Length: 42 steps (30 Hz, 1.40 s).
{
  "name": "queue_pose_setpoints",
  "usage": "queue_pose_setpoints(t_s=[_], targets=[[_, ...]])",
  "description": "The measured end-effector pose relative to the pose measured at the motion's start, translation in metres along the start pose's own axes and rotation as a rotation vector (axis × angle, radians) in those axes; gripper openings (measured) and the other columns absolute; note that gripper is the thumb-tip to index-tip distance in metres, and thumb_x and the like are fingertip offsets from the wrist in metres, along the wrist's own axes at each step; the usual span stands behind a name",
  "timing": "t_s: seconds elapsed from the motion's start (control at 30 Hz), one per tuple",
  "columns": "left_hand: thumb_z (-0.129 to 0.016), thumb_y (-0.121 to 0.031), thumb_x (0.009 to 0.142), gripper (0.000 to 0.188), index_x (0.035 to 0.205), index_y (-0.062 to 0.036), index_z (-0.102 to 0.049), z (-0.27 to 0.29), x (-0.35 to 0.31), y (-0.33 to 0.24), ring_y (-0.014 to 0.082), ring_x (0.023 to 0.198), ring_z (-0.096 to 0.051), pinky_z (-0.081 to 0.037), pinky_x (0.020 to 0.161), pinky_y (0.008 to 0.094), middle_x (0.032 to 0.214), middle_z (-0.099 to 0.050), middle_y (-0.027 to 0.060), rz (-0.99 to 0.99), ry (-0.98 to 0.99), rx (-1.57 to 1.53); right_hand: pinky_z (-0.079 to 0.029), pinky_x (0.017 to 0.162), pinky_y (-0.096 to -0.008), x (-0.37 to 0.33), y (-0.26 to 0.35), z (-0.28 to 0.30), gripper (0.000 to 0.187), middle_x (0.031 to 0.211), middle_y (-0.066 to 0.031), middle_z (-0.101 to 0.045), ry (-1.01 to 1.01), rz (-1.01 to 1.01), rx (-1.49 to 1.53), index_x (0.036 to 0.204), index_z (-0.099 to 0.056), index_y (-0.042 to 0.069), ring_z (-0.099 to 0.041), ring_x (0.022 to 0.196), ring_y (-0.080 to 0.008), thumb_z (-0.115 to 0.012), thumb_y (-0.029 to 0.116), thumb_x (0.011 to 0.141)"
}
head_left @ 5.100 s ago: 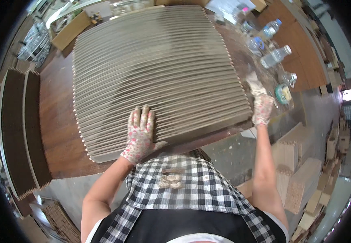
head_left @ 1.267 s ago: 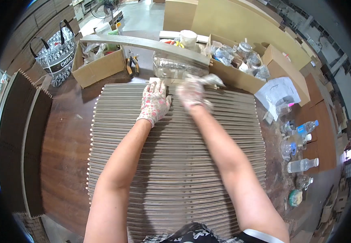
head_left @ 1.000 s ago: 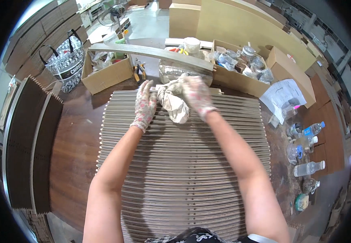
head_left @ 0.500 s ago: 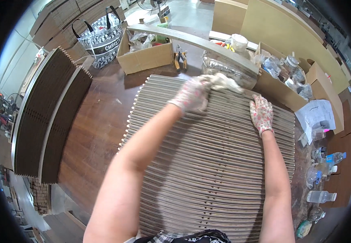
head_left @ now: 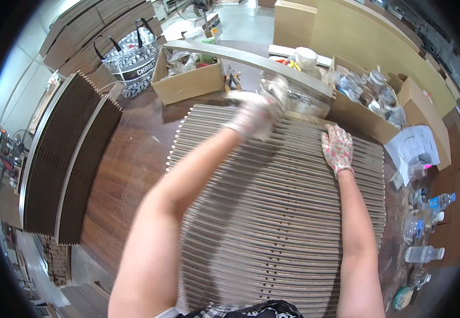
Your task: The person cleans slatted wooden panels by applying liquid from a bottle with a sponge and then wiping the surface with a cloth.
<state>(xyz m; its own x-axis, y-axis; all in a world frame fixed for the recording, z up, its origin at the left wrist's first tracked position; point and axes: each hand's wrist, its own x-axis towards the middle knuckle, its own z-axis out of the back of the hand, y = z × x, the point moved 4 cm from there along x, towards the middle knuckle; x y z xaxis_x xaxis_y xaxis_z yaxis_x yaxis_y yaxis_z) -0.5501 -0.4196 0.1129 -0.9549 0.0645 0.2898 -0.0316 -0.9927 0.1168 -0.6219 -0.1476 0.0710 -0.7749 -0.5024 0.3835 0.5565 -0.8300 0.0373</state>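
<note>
In patterned work gloves, both of my hands are over a wide panel of thin grey-brown parallel slats with pale pegs along its left edge. My left hand is near the panel's far edge, closed on a whitish cloth. Motion blurs that hand and the cloth, so I cannot tell whether the cloth touches the slats. With fingers stretched out, my right hand lies flat on the far right part of the panel and holds nothing.
Two stacks of slatted panels stand at the left. A metal bar spans the far side. Beyond are a cardboard box, pliers and a patterned bag. Another box, papers and several plastic bottles are at right.
My left hand has moved slightly right, and the cloth has swung from its right side up and across it. My right hand keeps its place on the slats.
</note>
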Motion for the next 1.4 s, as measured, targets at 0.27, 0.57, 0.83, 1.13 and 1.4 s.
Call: queue_pose_setpoints(t_s=[0.27, 0.57, 0.83, 1.13, 1.4], targets=[[-0.063, -0.022, 0.084, 0.020, 0.102, -0.0116, -0.067, 0.010, -0.039, 0.091, 0.0342, 0.090, -0.060, -0.049, 0.075, 0.0406, 0.099, -0.061, 0.0198, 0.144, 0.066, -0.414, -0.036, 0.109, -0.0500, -0.006, -0.023, 0.002, 0.041, 0.132, -0.0155, -0.060, -0.004, -0.009, -0.022, 0.129, -0.062, 0.010, -0.054, 0.123, -0.0312, -0.050, 0.036, 0.099], [-0.067, -0.022, 0.086, 0.021, 0.102, -0.0087, -0.068, 0.070, -0.107, 0.169, 0.0269, 0.087, -0.069, -0.055, 0.077, 0.0404, 0.095, -0.069, 0.0142, 0.455, -0.372, -0.412, -0.036, 0.109, -0.0499, 0.001, -0.002, 0.004, 0.042, 0.132, -0.0141, -0.061, -0.020, 0.009, -0.053, 0.127, -0.063, 0.011, -0.054, 0.122, -0.0304, -0.051, 0.038, 0.098], [-0.064, -0.038, 0.087, 0.039, 0.115, -0.0102, -0.068, 0.015, -0.062, -0.066, 0.0339, 0.108, -0.061, -0.051, 0.092, 0.0447, 0.109, -0.068, 0.0136, -0.152, -0.387, -0.339, -0.039, 0.106, -0.0493, -0.002, -0.024, 0.000, 0.039, 0.131, -0.0148, -0.060, -0.006, 0.024, -0.019, 0.128, -0.061, 0.011, -0.055, 0.121, -0.0303, -0.055, 0.033, 0.096], [-0.062, -0.041, 0.089, 0.036, 0.110, -0.0126, -0.068, 0.060, -0.148, 0.151, 0.0299, 0.101, -0.060, -0.048, 0.085, 0.0486, 0.107, -0.064, 0.0125, 0.510, 0.119, 0.411, -0.038, 0.106, -0.0491, 0.000, -0.002, 0.000, 0.039, 0.127, -0.0146, -0.062, -0.088, 0.029, 0.004, 0.123, -0.064, 0.011, -0.056, 0.118, -0.0314, -0.054, 0.038, 0.096], [-0.063, -0.024, 0.090, 0.032, 0.117, -0.0079, -0.063, 0.029, -0.077, -0.050, 0.0269, 0.094, -0.065, -0.054, 0.080, 0.0399, 0.104, -0.066, 0.0123, -0.178, -0.161, -0.314, -0.037, 0.108, -0.0486, -0.002, -0.015, -0.002, 0.039, 0.130, -0.0139, -0.062, -0.039, 0.015, 0.009, 0.124, -0.064, 0.012, -0.055, 0.122, -0.0297, -0.052, 0.038, 0.097]])
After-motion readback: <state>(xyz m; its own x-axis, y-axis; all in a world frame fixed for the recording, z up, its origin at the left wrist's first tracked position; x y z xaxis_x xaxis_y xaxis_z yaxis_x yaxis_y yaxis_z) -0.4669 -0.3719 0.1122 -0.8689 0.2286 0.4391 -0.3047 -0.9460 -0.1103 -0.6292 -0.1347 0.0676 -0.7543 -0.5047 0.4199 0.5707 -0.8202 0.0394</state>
